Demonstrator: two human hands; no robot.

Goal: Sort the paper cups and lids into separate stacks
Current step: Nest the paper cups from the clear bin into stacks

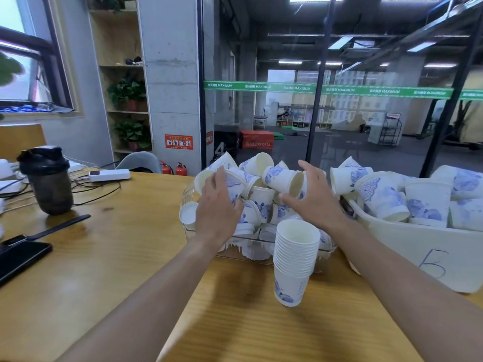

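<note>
A clear plastic bin (261, 250) on the wooden table holds a heap of white paper cups with blue flower print (261, 202). My left hand (218, 205) reaches into the heap's left side, its fingers curled round a printed cup (235, 182). My right hand (313, 194) is over the heap's right side with fingers spread, its thumb touching a cup lying on its side (283, 180); it holds nothing. In front of the bin stands a tall stack of nested cups (295, 259), upright. White lids (254, 250) lie at the bin's bottom.
A white tub (418, 254) marked with a blue 5 sits at the right, full of more cups. On the left of the table are a dark shaker bottle (48, 178), a black phone (19, 258), a pen (58, 227), a power strip (109, 175) and cables.
</note>
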